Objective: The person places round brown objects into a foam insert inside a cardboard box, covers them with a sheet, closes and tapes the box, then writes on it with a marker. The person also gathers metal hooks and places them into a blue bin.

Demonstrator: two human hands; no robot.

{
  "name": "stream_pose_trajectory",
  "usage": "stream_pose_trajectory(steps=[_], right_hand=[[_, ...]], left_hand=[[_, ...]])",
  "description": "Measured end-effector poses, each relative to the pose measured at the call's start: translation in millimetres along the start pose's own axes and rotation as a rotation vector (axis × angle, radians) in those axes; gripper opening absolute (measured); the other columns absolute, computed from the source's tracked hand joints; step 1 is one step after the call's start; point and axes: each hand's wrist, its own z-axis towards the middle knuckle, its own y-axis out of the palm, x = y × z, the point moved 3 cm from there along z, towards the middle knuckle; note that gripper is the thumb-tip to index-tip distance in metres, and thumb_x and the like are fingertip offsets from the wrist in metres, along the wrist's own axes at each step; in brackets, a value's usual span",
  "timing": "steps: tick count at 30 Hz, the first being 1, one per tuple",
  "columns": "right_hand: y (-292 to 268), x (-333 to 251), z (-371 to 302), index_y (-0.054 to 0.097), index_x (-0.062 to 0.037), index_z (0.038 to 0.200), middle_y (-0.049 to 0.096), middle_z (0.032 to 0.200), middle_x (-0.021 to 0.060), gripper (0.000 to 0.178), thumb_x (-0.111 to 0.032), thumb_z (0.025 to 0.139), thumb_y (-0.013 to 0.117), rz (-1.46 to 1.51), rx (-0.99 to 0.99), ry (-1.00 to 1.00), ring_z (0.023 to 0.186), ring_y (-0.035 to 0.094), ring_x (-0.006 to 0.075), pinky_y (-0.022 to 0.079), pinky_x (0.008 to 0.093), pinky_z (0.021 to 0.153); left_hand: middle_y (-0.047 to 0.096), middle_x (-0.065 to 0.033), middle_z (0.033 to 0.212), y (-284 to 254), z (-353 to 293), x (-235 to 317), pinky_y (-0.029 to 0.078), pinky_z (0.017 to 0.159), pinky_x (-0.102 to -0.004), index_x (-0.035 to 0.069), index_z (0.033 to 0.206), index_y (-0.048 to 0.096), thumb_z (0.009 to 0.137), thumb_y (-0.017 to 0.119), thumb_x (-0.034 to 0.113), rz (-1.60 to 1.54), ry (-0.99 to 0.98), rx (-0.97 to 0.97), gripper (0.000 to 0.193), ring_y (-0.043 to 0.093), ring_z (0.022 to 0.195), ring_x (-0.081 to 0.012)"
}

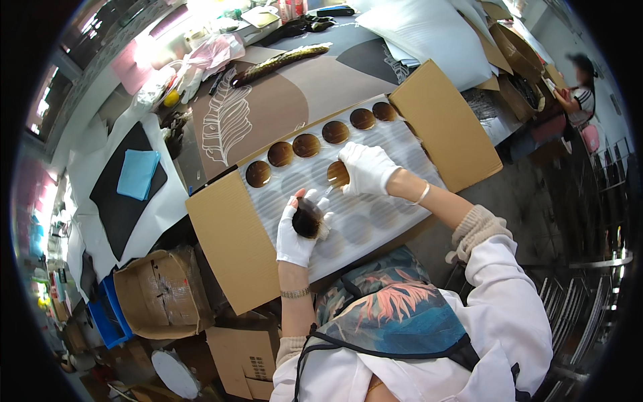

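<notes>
A long cardboard box (231,234) lies open on the table, lined with white ribbed foam (375,214). Several round dark brown glass discs (307,145) sit in a row along its far edge. My left hand (296,234), in a white glove, holds a dark round disc (307,218) together with a bit of white cloth above the foam. My right hand (366,167), also gloved, rests on another brown disc (336,173) lying in the second row of the foam.
Open box flaps (445,124) stick out at both ends. A patterned board (268,100) lies beyond the box. Cardboard cartons (164,291) stand on the floor at lower left, with a blue crate (107,315). Another person (579,94) sits at far right.
</notes>
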Motion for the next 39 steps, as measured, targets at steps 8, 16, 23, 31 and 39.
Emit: stream_pose_trajectory(steps=[8, 16, 23, 31, 39], right_hand=[[-41.1, -31.2, -31.9, 0.07, -0.0123, 0.113, 0.069, 0.111, 0.012, 0.028, -0.02, 0.086, 0.072, 0.191, -0.006, -0.212, 0.105, 0.067, 0.0326, 0.056, 0.0434, 0.087], [-12.9, -26.3, -55.3, 0.076, -0.0024, 0.093, 0.072, 0.087, 0.02, 0.034, -0.035, 0.084, 0.073, 0.418, -0.184, 0.103, 0.092, 0.07, 0.0355, 0.055, 0.0431, 0.083], [-7.0, -38.3, -9.0, 0.079, -0.0096, 0.092, 0.073, 0.089, 0.0186, 0.026, -0.03, 0.087, 0.063, 0.09, -0.048, 0.089, 0.085, 0.071, 0.0366, 0.056, 0.0448, 0.08], [26.0, -25.7, 38.4, 0.08, -0.0095, 0.091, 0.075, 0.091, 0.0177, 0.025, -0.029, 0.087, 0.065, -0.081, -0.102, 0.176, 0.09, 0.073, 0.0362, 0.058, 0.0463, 0.084], [-20.3, 127.7, -31.8, 0.08, -0.0127, 0.09, 0.075, 0.093, 0.0155, 0.018, -0.024, 0.087, 0.067, -0.491, 0.068, 0.581, 0.09, 0.073, 0.0356, 0.058, 0.0463, 0.085]], left_hand=[[0.061, -0.0173, 0.138, 32.9, 7.2, -13.9, 0.051, 0.105, -0.053, 0.005, 0.138, 0.054, 0.107, 0.048, 0.031, -0.207, -0.128, -0.386, 0.041, 0.062, 0.122, -0.0315], [0.061, -0.0123, 0.138, 50.3, 2.3, -36.2, 0.05, 0.108, -0.0491, 0.006, 0.137, 0.051, 0.104, 0.049, 0.023, -0.24, 0.1, -0.429, 0.037, 0.058, 0.129, -0.0314], [0.066, -0.0128, 0.127, 27.8, -0.1, -38.8, 0.054, 0.099, -0.0603, 0.01, 0.13, 0.059, 0.105, 0.045, 0.034, -0.267, -0.133, 0.096, 0.037, 0.064, 0.116, -0.0308], [0.051, -0.0327, 0.137, 28.4, -15.9, -67.5, 0.041, 0.111, -0.0684, -0.007, 0.116, 0.055, 0.105, 0.04, 0.034, -0.483, -0.312, 0.12, 0.045, 0.05, 0.128, -0.05], [0.059, -0.0174, 0.133, 30.0, -1.5, -53.4, 0.038, 0.11, -0.0746, 0.012, 0.125, 0.053, 0.11, 0.038, 0.031, -0.38, -0.278, 0.09, 0.029, 0.056, 0.125, -0.0472]])
